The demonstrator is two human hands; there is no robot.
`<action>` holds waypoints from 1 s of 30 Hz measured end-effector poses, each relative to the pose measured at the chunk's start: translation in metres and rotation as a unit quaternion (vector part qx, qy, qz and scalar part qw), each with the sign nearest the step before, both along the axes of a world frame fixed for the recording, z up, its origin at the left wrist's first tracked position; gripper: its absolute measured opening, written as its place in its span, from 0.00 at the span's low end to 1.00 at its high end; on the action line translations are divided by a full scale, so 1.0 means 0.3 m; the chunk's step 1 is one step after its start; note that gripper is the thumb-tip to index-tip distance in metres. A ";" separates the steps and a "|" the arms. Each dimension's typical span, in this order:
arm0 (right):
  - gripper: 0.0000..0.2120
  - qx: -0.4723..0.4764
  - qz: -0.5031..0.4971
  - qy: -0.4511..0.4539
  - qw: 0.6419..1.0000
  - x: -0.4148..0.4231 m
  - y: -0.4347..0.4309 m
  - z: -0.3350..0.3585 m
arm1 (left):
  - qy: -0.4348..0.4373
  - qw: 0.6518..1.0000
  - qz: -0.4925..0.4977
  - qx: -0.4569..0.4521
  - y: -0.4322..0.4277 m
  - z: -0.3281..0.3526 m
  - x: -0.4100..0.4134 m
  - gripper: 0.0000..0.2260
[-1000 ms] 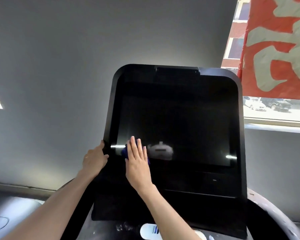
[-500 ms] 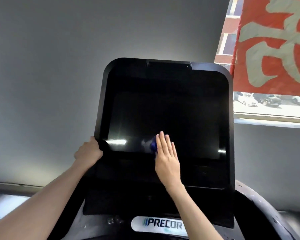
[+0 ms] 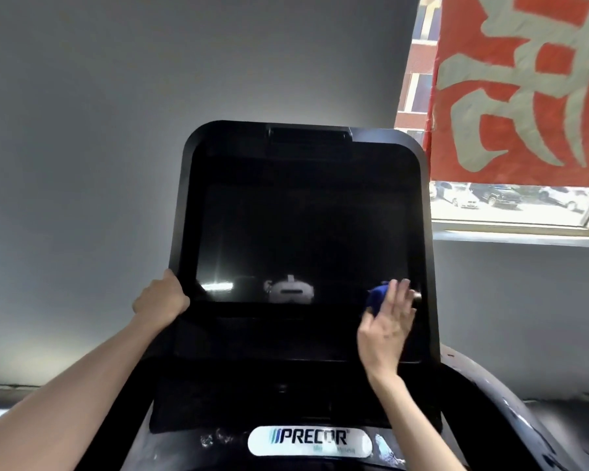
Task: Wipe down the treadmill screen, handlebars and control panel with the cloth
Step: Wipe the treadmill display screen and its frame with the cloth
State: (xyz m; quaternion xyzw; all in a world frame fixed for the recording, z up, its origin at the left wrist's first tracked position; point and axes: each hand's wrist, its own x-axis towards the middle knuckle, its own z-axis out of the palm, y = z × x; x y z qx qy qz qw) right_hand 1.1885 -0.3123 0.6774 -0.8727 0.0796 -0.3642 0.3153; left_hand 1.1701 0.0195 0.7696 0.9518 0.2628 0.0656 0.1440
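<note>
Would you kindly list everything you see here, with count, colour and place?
console: one, black, centre.
screen: one, dark, within console, reflecting a headset.
cloth: one, blue, screen's lower right.
Precor badge: one, white, below console.
handlebar: one, dark, scuffed, lower right.
banner: one, red with pale characters, upper right.
cars: several, white and dark, outside, right.
wall: one, grey, behind console.
left hand: grips console's left edge.
right hand: presses cloth against screen.
</note>
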 end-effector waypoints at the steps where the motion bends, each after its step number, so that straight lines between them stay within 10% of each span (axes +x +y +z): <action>1: 0.32 -0.023 0.029 -0.007 0.999 -0.010 0.054 0.000 | 0.004 1.000 0.001 0.001 0.004 0.004 0.003 0.17; 9: 0.39 -0.273 0.157 -0.026 0.949 0.002 0.091 0.008 | 0.023 0.999 0.031 0.005 -0.023 -0.002 0.018 0.21; 15: 0.35 -0.182 0.029 0.031 0.982 0.078 -0.231 0.090 | -0.001 1.000 0.025 0.011 -0.028 -0.032 -0.001 0.20; 30: 0.32 -0.054 0.128 0.020 0.990 -0.134 0.068 -0.099 | -0.034 0.999 0.002 -0.010 0.007 -0.069 -0.042 0.19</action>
